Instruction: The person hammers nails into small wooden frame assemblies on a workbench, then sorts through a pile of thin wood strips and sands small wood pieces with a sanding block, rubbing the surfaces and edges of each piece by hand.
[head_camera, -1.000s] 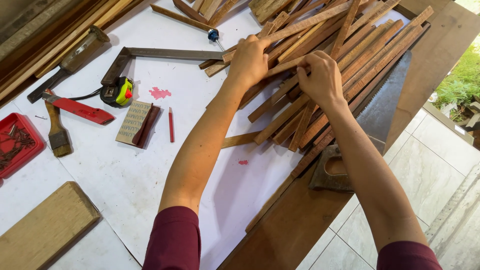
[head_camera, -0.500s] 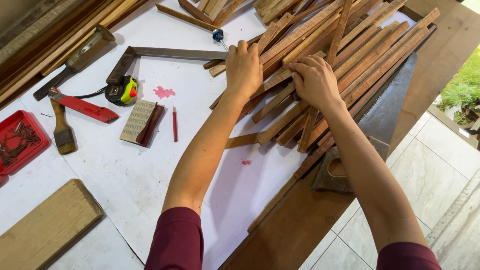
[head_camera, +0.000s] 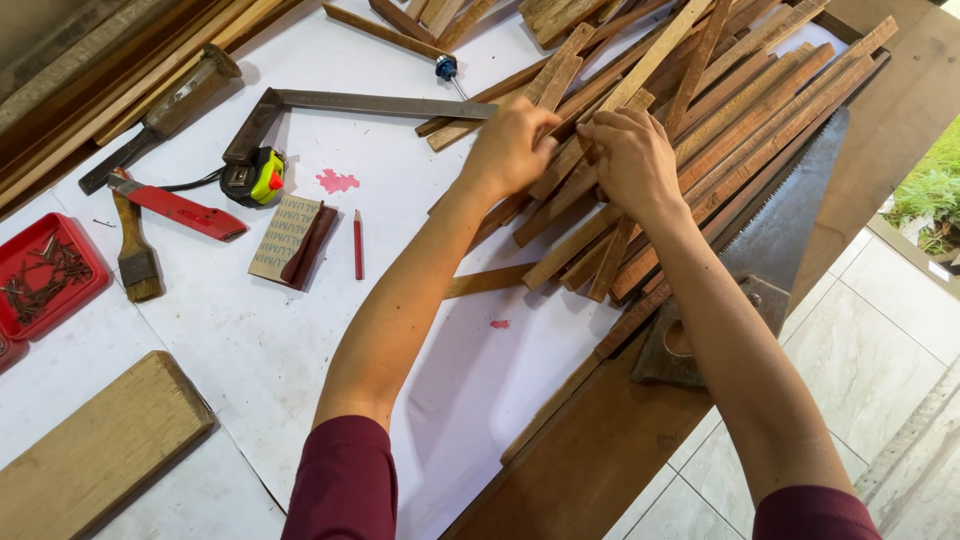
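Both hands are down on the pile of wooden strips (head_camera: 720, 110), too many to count, on the table (head_camera: 250, 350). The left hand (head_camera: 515, 150) and right hand (head_camera: 635, 160) meet knuckle to knuckle, arms stretched forward, fingers curled together onto one pale strip (head_camera: 660, 55) whose long axis runs diagonally up toward the far right. One handsaw (head_camera: 780, 230) lies right of the pile; one red pencil (head_camera: 358, 243) and one tape measure (head_camera: 255, 177) lie left of it.
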